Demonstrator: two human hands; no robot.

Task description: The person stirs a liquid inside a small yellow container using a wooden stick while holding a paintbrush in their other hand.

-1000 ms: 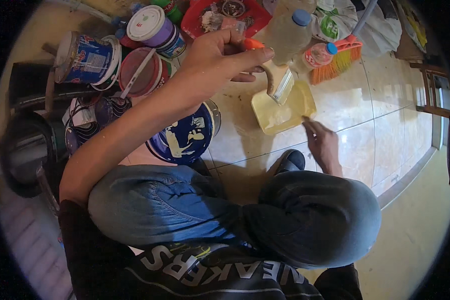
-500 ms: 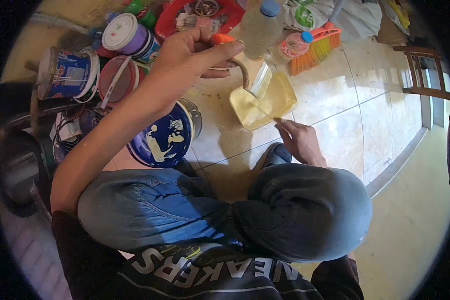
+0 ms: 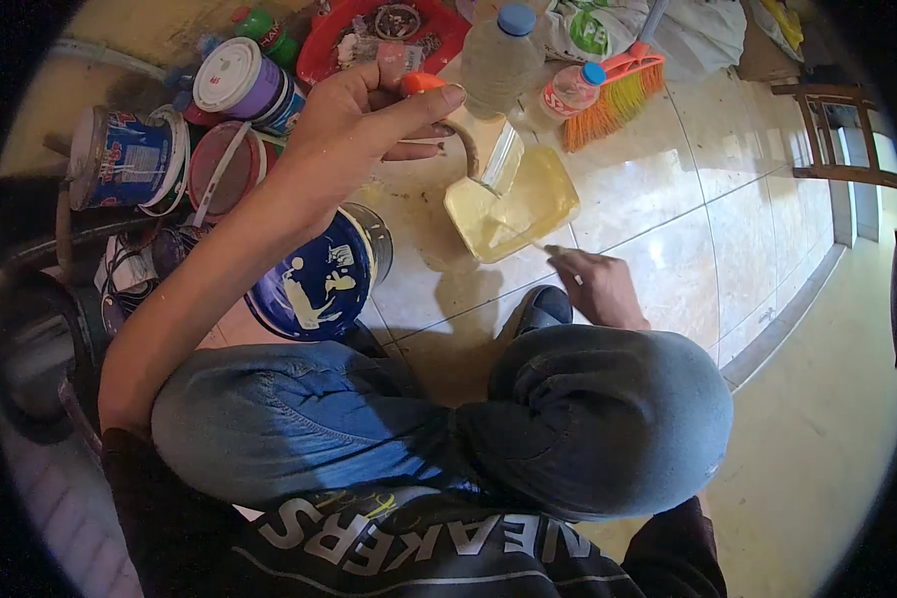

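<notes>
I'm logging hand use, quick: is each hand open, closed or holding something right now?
Left hand: closed, holding a paintbrush.
Right hand: closed, pinching a thin pale stick that reaches over the yellow tray.

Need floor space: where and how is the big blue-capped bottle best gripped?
Likely just under its cap, where the big bottle narrows, from above: it stands upright, top unobstructed, with a smaller bottle close on its right and the left hand to its left.

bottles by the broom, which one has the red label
The smaller bottle, right next to the broom's bristles. The other bottle, left of it, is larger and shows no red label.
</notes>
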